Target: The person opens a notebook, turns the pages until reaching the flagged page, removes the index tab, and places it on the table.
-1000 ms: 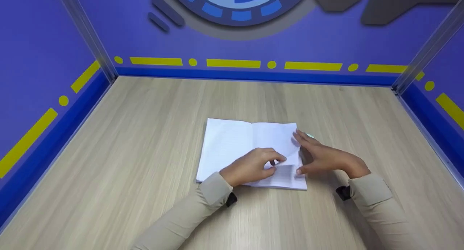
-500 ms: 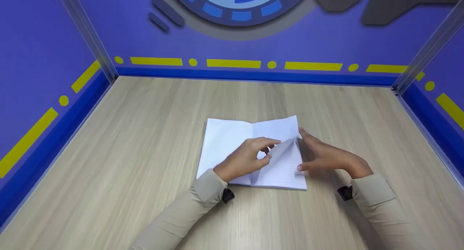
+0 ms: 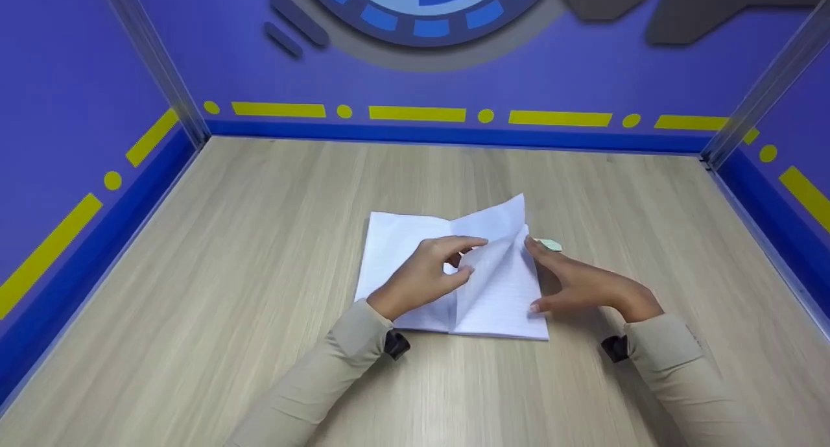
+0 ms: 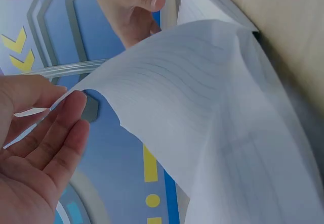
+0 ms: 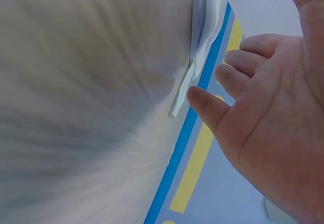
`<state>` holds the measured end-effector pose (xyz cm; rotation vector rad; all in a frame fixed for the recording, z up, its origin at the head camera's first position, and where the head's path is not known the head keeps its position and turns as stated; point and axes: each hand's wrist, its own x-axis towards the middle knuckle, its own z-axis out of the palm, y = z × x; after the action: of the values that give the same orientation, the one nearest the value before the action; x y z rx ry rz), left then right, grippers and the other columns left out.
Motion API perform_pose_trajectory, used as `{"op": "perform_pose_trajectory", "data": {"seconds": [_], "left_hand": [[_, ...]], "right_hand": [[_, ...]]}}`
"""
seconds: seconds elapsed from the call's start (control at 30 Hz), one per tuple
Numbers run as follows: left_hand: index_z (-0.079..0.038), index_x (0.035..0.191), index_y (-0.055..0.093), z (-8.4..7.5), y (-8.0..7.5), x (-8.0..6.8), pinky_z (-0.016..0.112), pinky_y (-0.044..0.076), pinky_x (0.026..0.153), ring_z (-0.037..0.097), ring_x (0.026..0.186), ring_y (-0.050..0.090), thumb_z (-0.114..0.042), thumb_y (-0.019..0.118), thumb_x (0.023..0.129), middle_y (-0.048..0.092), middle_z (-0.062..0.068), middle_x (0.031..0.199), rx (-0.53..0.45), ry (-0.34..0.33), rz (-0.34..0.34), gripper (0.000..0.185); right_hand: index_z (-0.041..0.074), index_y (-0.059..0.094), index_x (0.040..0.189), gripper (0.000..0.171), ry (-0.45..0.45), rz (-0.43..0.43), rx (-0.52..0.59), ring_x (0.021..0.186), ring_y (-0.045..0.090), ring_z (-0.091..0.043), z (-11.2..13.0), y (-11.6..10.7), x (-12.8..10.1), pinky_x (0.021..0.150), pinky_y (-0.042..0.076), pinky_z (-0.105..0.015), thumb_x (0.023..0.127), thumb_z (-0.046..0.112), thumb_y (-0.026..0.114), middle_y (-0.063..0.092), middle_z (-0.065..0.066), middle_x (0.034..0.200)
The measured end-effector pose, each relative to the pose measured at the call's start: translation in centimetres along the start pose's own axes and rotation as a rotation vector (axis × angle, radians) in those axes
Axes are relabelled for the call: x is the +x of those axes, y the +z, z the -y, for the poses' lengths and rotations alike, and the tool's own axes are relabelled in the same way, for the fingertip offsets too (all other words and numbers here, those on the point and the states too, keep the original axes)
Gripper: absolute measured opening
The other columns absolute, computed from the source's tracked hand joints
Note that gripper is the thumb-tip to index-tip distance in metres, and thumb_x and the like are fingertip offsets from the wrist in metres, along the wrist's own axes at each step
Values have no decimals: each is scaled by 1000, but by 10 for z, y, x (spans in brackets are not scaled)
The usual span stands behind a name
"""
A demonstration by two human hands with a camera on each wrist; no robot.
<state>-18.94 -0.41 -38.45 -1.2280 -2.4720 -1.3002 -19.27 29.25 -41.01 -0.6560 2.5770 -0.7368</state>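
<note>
Head view: your left hand [image 3: 425,275] pinches the lifted page [image 3: 496,249], which arcs up right of your fingers. Your right hand [image 3: 577,281] rests flat-fingered, holding nothing, at the notebook [image 3: 395,252]'s right edge.

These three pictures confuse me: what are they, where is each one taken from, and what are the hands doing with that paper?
No machine here: a person works with two bare hands, wearing three cameras. The wide picture comes from a camera on the head, looking down at a wooden table inside a booth with purple walls. The other two come from cameras strapped to the wrists, so they look odd and tilted.

On the table lies an open notebook with lined pages. The left hand pinches one page between thumb and fingers and lifts it; the left wrist view shows that page curving up close. The right hand lies open at the notebook's right edge, with its fingertips by the pages. A small pale green piece sticks out there, beside the right hand; I cannot tell what it is.
</note>
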Motion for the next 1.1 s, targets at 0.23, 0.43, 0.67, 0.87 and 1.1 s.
{"op": "perform_pose_trajectory", "data": {"seconds": [0.23, 0.43, 0.67, 0.87, 1.1], "left_hand": [[-5, 125, 62, 2, -12, -5, 29, 53, 72, 13, 81, 59, -2, 62, 87, 68, 8, 118, 8, -24, -50, 38], [-4, 123, 62, 6, -20, -11, 28, 52, 71, 15, 84, 59, -2, 64, 86, 69, 9, 114, 3, -46, -62, 37], [-4, 122, 60, 11, -26, -16, 33, 53, 71, 18, 85, 58, -2, 66, 84, 67, 10, 98, 20, -73, -75, 38], [-3, 120, 59, 15, -29, -19, 30, 51, 71, 18, 86, 59, -1, 68, 83, 66, 10, 96, 42, -63, -104, 39], [-2, 122, 58, 20, -33, -23, 29, 49, 76, 21, 95, 60, 1, 69, 81, 66, 10, 110, 35, -69, -111, 42]], "right_hand": [[6, 9, 155, 109, -7, 16, -2, 149, 8, -34, 0, 1, 1, 116, 15, -55, 79, 49, 74, 7, -15, 162], [6, 9, 155, 111, -1, 31, -14, 149, 8, -34, 0, 4, 3, 117, 14, -55, 77, 51, 74, 7, -15, 162], [5, 8, 155, 114, -12, 36, -23, 149, 7, -35, 1, 6, 4, 116, 14, -56, 75, 53, 75, 5, -16, 162], [4, 8, 154, 116, -11, 37, -27, 149, 6, -34, 2, 7, 6, 116, 14, -56, 74, 53, 76, 5, -16, 162], [4, 8, 154, 116, -11, 40, -28, 149, 6, -34, 1, 9, 7, 117, 13, -55, 74, 52, 77, 5, -16, 162]]}}
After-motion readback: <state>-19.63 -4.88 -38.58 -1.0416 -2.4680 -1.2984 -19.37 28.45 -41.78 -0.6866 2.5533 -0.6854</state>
